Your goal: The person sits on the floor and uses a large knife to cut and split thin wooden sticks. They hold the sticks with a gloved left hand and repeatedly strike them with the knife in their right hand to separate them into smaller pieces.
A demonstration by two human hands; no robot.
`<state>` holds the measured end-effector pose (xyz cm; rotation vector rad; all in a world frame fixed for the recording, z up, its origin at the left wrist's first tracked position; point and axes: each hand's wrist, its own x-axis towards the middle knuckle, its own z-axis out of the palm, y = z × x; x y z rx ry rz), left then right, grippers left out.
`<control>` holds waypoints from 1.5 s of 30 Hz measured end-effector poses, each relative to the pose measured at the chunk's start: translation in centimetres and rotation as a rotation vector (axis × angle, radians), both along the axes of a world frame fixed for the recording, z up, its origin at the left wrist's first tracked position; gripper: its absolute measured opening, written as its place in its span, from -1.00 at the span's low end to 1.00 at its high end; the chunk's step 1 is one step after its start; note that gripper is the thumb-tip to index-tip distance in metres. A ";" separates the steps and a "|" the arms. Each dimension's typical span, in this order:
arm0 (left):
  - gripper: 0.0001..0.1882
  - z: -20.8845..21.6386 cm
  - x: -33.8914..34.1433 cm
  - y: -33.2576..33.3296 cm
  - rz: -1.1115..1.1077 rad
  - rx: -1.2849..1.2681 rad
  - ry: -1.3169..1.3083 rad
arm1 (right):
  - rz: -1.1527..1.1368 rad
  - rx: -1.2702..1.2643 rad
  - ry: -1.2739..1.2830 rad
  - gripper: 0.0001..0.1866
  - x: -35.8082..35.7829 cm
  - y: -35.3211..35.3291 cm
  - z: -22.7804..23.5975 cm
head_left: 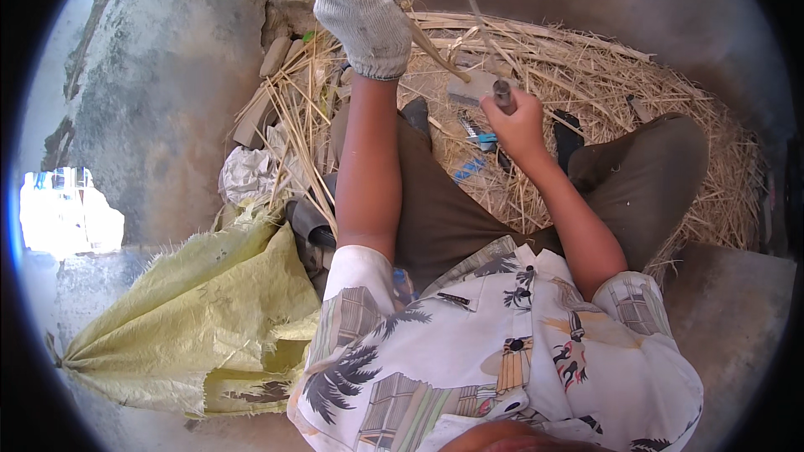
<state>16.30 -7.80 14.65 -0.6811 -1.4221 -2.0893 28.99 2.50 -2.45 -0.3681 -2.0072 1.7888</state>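
My left hand (364, 21), in a knitted off-white glove, is raised at the far side with its fingers closed round a pale strip (434, 52) that looks like split bamboo. From the glove the strip slants down to a small flat block (475, 88) on the ground. My bare right hand (517, 124) grips the dark round handle of a long-bladed knife (503, 90). Its thin blade points up and away, blurred against the brown background. Between my legs lie a blue-and-metal item (481, 138) and a blue scrap (470, 169), both too small to identify.
Straw-like shavings (670, 100) cover the ground around my bent legs. Longer pale strips (306, 142) lean at the left, beside wood pieces (255, 117) and a crumpled whitish bag (247, 174). A yellow woven sack (201, 310) spreads at the near left, below a worn wall (176, 59).
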 end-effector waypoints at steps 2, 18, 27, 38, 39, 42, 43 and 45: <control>-0.31 0.4 0.3 0.1 -0.035 -0.012 0.000 | -0.055 -0.035 0.126 -0.68 -0.8 0.1 0.3; -0.28 -0.2 -0.6 -0.7 -0.312 0.088 -0.039 | 0.410 -0.846 -0.773 -0.79 -2.7 1.4 -12.2; -0.30 0.9 -0.4 -0.6 -0.138 0.031 0.031 | 0.162 -0.258 -0.424 -0.64 -1.2 -0.2 -3.7; -0.31 1.7 0.4 -1.2 -0.076 0.032 -0.087 | 0.060 0.268 -0.480 -0.64 -1.8 1.0 -14.0; -0.30 0.7 -0.1 -1.4 -0.073 0.058 -0.046 | 0.086 0.248 -0.579 -0.63 -1.6 1.1 -14.1; -0.29 0.4 -0.7 -1.7 -0.062 0.058 0.027 | 0.134 0.153 -0.697 -0.62 -1.8 1.1 -13.7; -0.29 0.5 -0.7 -1.6 -0.058 0.049 0.038 | 0.145 0.119 -0.711 -0.63 -1.6 1.4 -13.6; -0.29 0.8 -0.3 -1.5 -0.068 0.095 -0.028 | 0.088 0.234 -0.575 -0.68 -1.4 1.2 -14.1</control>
